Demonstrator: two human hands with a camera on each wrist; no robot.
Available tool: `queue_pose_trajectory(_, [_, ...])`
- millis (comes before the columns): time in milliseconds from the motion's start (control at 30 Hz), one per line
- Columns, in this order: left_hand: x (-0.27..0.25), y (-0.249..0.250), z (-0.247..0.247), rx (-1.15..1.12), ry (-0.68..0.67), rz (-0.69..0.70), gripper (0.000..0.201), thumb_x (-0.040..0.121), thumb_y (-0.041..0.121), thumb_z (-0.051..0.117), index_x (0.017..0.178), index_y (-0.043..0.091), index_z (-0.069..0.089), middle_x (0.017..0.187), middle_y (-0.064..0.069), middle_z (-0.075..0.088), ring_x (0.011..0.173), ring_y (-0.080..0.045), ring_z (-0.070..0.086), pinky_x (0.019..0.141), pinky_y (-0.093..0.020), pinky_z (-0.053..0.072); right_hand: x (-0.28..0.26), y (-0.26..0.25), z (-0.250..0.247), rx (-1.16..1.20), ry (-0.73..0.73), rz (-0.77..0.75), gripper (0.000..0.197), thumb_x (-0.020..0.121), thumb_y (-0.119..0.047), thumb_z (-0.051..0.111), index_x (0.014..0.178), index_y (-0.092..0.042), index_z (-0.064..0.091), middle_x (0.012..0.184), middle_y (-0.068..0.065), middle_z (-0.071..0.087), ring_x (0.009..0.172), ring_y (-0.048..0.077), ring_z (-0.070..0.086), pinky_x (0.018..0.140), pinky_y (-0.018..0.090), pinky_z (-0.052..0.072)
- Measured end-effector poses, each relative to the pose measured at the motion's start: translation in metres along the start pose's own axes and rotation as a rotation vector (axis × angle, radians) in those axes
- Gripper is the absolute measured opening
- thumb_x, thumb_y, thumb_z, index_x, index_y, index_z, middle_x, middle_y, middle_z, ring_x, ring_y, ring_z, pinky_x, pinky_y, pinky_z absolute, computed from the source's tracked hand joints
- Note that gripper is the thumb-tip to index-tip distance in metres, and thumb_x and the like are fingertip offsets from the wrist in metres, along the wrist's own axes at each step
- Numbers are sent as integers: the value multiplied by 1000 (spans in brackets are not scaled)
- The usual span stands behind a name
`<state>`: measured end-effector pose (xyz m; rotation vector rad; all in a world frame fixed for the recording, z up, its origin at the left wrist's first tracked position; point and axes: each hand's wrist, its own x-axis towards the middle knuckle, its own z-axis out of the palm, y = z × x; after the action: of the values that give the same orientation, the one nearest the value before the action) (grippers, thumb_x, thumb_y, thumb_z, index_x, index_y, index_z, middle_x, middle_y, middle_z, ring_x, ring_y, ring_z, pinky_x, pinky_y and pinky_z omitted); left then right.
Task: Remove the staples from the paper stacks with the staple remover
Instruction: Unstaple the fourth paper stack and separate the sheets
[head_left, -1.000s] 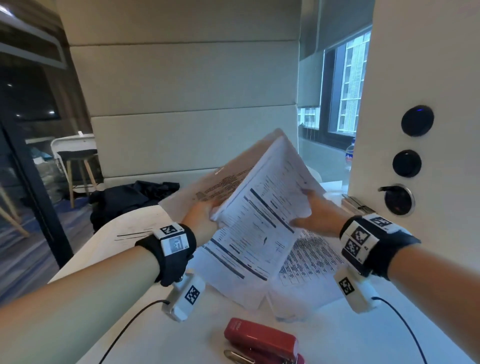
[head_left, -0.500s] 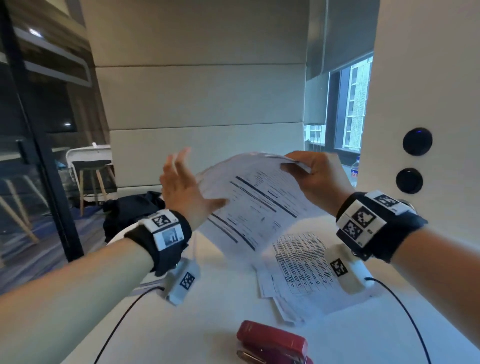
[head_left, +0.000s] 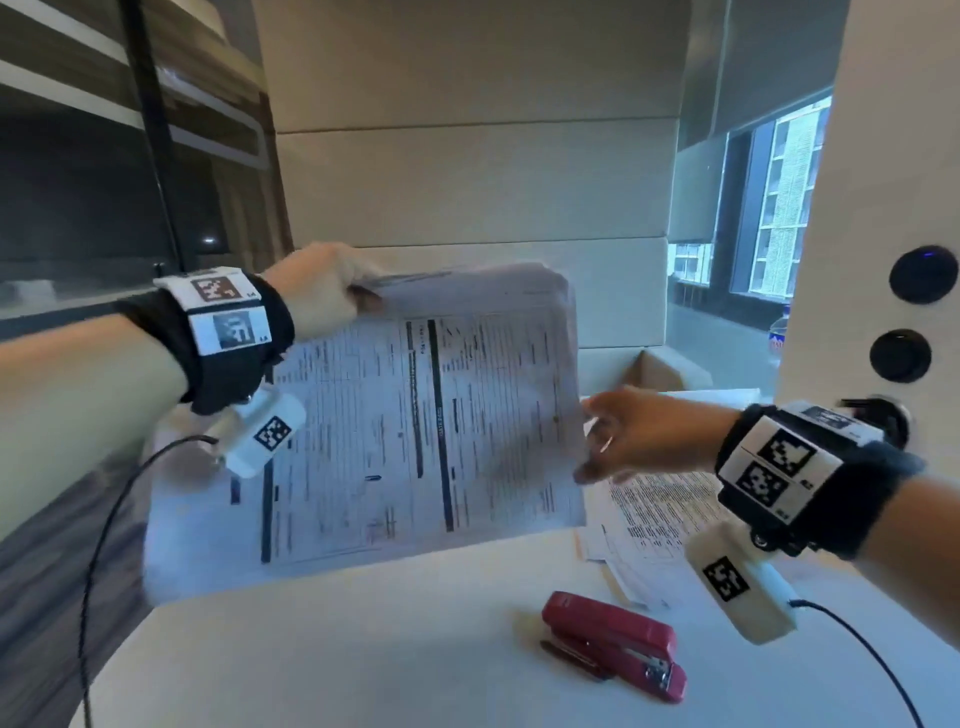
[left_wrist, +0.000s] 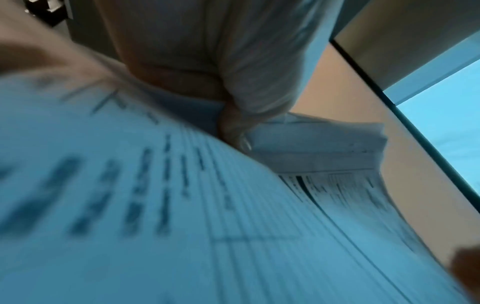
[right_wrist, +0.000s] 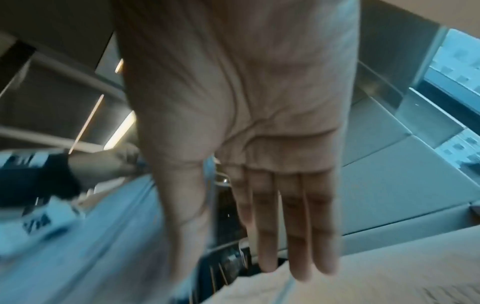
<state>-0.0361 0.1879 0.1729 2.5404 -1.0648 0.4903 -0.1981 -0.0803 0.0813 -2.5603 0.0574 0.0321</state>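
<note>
— Above the white table (head_left: 415, 649), what's biggest?
— The paper stack (head_left: 426, 431), hanging tilted in the air. The left hand (head_left: 322, 291) pinches its top corner, thumb on the printed face, fingers curled behind.
— And the right hand (head_left: 639, 436)?
— Just beside the stack's right edge, fingers straight and close together, holding nothing.
— Anything smaller?
— More papers (head_left: 660, 514) lie flat under that hand; a red stapler (head_left: 613, 644) sits nearer on the table.
</note>
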Motion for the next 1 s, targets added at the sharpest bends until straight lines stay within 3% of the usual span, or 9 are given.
queue_pose_trajectory(100, [-7,-17,-2,97,-153,-98,40,91,10,61,81,48,68,88,13,74,85,-21,70,84,-47,56,-6,4,33,-448,-285,130,71,77,-48,75,138,-29,45,125,-11,62,113,10,58,102,32,42])
queue_pose_trajectory(167, [-16,-23,9,135,-240,-142,24,91,16,62,83,37,70,89,6,75,87,-22,69,89,-45,54,-9,7,53,-536,-393,169,73,78,-51,72,141,-32,41,132,-11,57,121,12,52,105,33,38])
queue_pose_trajectory(267, [-31,-24,41,111,-391,-165,12,91,14,62,84,11,70,89,-6,73,88,-28,66,86,-38,53,-12,10,79,-582,-433,168,61,83,-42,69,138,-31,44,125,-8,58,112,14,56,97,31,42])
queue_pose_trajectory(367, [-47,-23,82,96,-556,-188,26,91,11,61,66,18,58,68,6,60,70,-16,57,64,-23,43,-12,11,88,-633,-436,167,45,88,-36,64,131,-28,51,107,-11,57,96,11,56,94,32,47])
queue_pose_trajectory(567, [-65,-13,154,163,-738,-135,10,89,17,63,95,14,70,84,2,63,79,-16,55,73,-27,42,-17,24,84,-693,-468,241,25,92,-23,54,117,-25,53,90,-12,56,82,8,56,70,21,45])
queue_pose_trajectory(733, [-64,2,182,317,-704,-89,7,93,23,55,91,18,59,91,-2,59,90,-22,51,81,-31,32,-26,38,86,-759,-446,292,13,99,-24,37,107,-19,46,82,-7,51,69,7,46,64,22,38])
queue_pose_trajectory(800, [-64,4,192,433,-643,-52,23,92,32,53,113,21,54,114,-5,57,110,-29,47,95,-40,31,-31,43,88,-813,-447,327,10,100,-23,33,105,-19,41,88,-6,53,77,9,51,69,23,41])
queue_pose_trajectory(867, [-70,11,198,460,-557,62,48,91,36,56,134,24,39,134,-5,47,123,-29,39,100,-44,30,-34,48,86,-818,-461,364,14,99,-21,31,108,-20,42,106,-5,58,96,14,57,86,29,45])
queue_pose_trajectory(1000, [-92,44,199,277,-697,296,85,82,58,61,149,27,19,152,1,28,134,-25,28,108,-46,31,-31,52,72,-649,-372,368,8,97,-20,36,92,-25,41,86,-2,56,75,15,51,71,32,44])
